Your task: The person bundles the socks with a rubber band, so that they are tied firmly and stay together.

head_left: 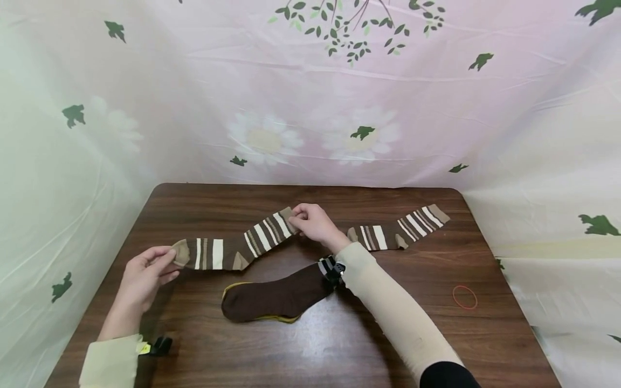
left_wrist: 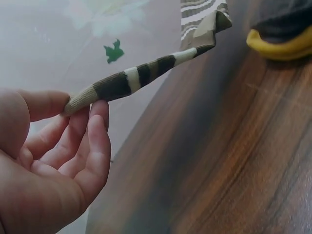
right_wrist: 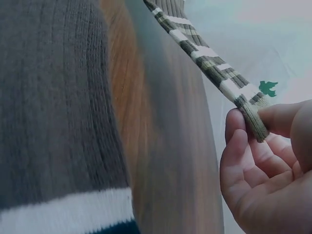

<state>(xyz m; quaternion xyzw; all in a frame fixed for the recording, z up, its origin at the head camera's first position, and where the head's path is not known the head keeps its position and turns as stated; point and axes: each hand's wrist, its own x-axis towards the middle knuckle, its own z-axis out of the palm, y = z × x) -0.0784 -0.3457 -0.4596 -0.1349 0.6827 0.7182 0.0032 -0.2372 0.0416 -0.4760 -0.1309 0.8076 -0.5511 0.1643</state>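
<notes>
A brown sock with white and tan stripes (head_left: pixel 230 254) is stretched between both hands. My left hand (head_left: pixel 145 277) pinches its tan toe between thumb and fingers. At the other end, my right hand (head_left: pixel 316 223) grips the tan cuff. Both wrist views show the sock held up off the table, seen nearly edge-on, with its tan heel (left_wrist: pixel 204 34) bent in the middle. Below it lies a plain dark brown sock (head_left: pixel 276 299), with a yellow edge (head_left: pixel 281 319) showing underneath; my right wrist covers its cuff in the head view.
Right of my right hand, a matching striped sock (head_left: pixel 380 237) lies flat on the wooden table (head_left: pixel 412 291). A thin red rubber band (head_left: pixel 464 286) rests near the right side. Printed cloth (head_left: pixel 310 97) hangs behind and on both sides.
</notes>
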